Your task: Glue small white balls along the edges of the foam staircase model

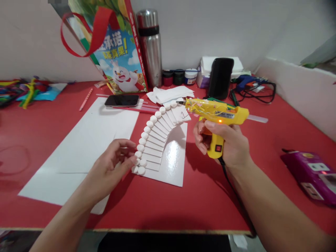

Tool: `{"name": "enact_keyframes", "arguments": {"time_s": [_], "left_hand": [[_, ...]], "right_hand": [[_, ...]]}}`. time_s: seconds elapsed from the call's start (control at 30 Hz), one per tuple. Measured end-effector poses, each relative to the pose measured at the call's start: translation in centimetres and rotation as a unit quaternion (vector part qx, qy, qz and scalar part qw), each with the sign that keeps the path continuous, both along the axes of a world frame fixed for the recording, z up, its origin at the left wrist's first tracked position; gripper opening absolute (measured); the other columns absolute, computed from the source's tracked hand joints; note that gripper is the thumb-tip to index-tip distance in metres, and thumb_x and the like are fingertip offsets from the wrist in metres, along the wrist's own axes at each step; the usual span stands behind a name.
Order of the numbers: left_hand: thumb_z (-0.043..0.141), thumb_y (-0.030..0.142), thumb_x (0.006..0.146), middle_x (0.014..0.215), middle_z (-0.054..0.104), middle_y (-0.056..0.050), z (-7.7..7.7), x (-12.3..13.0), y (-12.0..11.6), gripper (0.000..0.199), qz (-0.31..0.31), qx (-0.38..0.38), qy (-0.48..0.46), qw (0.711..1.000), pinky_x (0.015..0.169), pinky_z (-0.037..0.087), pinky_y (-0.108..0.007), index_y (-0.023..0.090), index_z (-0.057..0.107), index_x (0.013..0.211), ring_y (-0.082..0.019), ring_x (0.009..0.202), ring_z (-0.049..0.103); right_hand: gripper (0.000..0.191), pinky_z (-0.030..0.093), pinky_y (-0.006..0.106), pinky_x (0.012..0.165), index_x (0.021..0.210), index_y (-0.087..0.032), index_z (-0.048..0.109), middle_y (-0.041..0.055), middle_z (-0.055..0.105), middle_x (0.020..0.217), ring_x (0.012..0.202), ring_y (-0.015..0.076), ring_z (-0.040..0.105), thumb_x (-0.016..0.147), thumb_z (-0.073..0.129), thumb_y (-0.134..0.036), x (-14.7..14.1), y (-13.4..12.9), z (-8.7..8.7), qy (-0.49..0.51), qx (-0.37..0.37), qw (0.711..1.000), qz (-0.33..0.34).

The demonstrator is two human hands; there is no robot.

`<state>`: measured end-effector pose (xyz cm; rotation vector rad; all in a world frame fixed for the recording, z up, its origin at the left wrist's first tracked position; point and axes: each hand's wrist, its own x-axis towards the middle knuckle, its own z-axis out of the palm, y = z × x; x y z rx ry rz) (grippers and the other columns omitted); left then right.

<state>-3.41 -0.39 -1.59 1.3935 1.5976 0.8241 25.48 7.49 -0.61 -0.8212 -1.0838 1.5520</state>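
Note:
My right hand [223, 138] is wrapped round the handle of a yellow hot glue gun [217, 110], its orange light lit. The nozzle points left, over the far end of a curved staircase model [154, 140] made of white strips. Small white discs [149, 124] line the model's outer edge, with a second pair at the near end. My left hand [115, 164] is at that near left edge, fingers curled and thumb against a white disc; the fingertips are partly hidden. Under the model lies a glossy white board [173, 164].
White sheets [78, 140] lie left, with a phone [122, 100] on their far edge. Behind stand a gift bag [123, 59], a steel flask [151, 49], paint jars [190, 76] and an upright black phone [221, 78]. A purple packet [309, 175] lies right; the gun's cord [233, 189] trails nearby.

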Motion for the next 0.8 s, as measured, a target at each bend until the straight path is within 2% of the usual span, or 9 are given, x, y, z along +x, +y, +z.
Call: {"name": "enact_keyframes", "arguments": {"time_s": [0.1,0.17,0.27,0.33,0.43,0.5,0.6,0.67,0.8], "left_hand": [[0.065,0.046,0.094,0.110,0.068,-0.007,0.1,0.0,0.5,0.032,0.077,0.043,-0.028,0.996,0.088,0.056,-0.039,0.022,0.057,0.114,-0.024,0.104,0.068],[0.062,0.049,0.095,0.110,0.069,-0.007,0.1,0.3,1.2,0.034,0.102,0.060,-0.044,0.992,0.088,0.057,-0.040,0.021,0.057,0.113,-0.024,0.103,0.069],[0.055,0.058,0.096,0.115,0.068,-0.009,0.1,1.2,2.4,0.044,0.079,0.041,-0.041,0.995,0.091,0.056,-0.041,0.021,0.055,0.121,-0.024,0.103,0.068],[0.052,0.062,0.096,0.122,0.067,-0.011,0.2,1.8,3.1,0.054,0.048,0.019,0.000,0.999,0.096,0.054,-0.044,0.022,0.051,0.132,-0.026,0.109,0.067],[0.063,0.066,0.087,0.136,0.062,-0.014,0.4,2.7,3.7,0.077,0.012,-0.011,0.109,0.994,0.102,0.050,-0.051,0.026,0.039,0.149,-0.033,0.122,0.062],[0.071,0.065,0.080,0.141,0.059,-0.015,0.5,3.2,3.6,0.092,0.004,-0.017,0.161,0.987,0.102,0.049,-0.054,0.029,0.034,0.154,-0.037,0.126,0.060],[0.074,0.062,0.078,0.143,0.057,-0.017,-0.1,3.9,3.4,0.093,0.001,0.011,0.176,0.984,0.102,0.050,-0.055,0.027,0.034,0.154,-0.038,0.129,0.058],[0.072,0.059,0.080,0.144,0.056,-0.016,-0.8,4.2,3.3,0.088,0.004,0.032,0.176,0.984,0.102,0.050,-0.055,0.027,0.036,0.153,-0.037,0.129,0.058],[0.071,0.061,0.081,0.142,0.058,-0.014,-1.6,4.1,4.0,0.083,0.036,0.023,0.155,0.987,0.103,0.050,-0.053,0.027,0.042,0.151,-0.036,0.127,0.059]], "right_hand": [[0.019,0.035,0.025,0.039,0.072,-0.015,0.067,0.0031,0.064,0.062,0.040,0.0123,0.057,0.084,0.068,-0.029,0.2,0.1,0.0,0.018,0.008,1.000,-0.004],[0.018,0.036,0.026,0.041,0.075,-0.015,0.069,0.0039,0.066,0.066,0.041,0.0124,0.057,0.085,0.067,-0.030,0.3,0.2,-0.1,0.030,0.018,0.999,-0.003],[0.016,0.035,0.027,0.040,0.083,-0.016,0.073,0.0051,0.069,0.071,0.039,0.0123,0.055,0.086,0.066,-0.031,0.3,0.3,-0.1,0.049,0.019,0.998,-0.016],[0.018,0.034,0.027,0.039,0.090,-0.018,0.074,0.0048,0.070,0.073,0.039,0.0129,0.053,0.086,0.067,-0.033,0.4,0.4,0.0,0.060,0.012,0.998,-0.024],[0.024,0.037,0.029,0.041,0.097,-0.021,0.073,0.0047,0.071,0.077,0.042,0.0139,0.054,0.084,0.068,-0.040,0.7,0.6,0.5,0.069,-0.009,0.996,-0.046],[0.023,0.039,0.028,0.043,0.094,-0.021,0.073,0.0045,0.070,0.079,0.047,0.0137,0.055,0.082,0.070,-0.040,1.0,0.6,1.3,0.065,-0.025,0.993,-0.092],[0.019,0.039,0.025,0.043,0.088,-0.021,0.071,0.0041,0.069,0.080,0.052,0.0128,0.055,0.078,0.075,-0.037,1.8,0.3,2.5,0.038,-0.061,0.983,-0.170],[0.024,0.038,0.024,0.043,0.089,-0.021,0.071,0.0037,0.067,0.077,0.054,0.0128,0.054,0.076,0.079,-0.039,2.6,-0.4,2.7,0.015,-0.100,0.975,-0.197],[0.032,0.037,0.023,0.042,0.084,-0.019,0.073,-0.0011,0.052,0.055,0.050,0.0119,0.045,0.074,0.084,-0.047,4.7,-2.9,1.3,-0.038,-0.164,0.965,-0.202]]}}
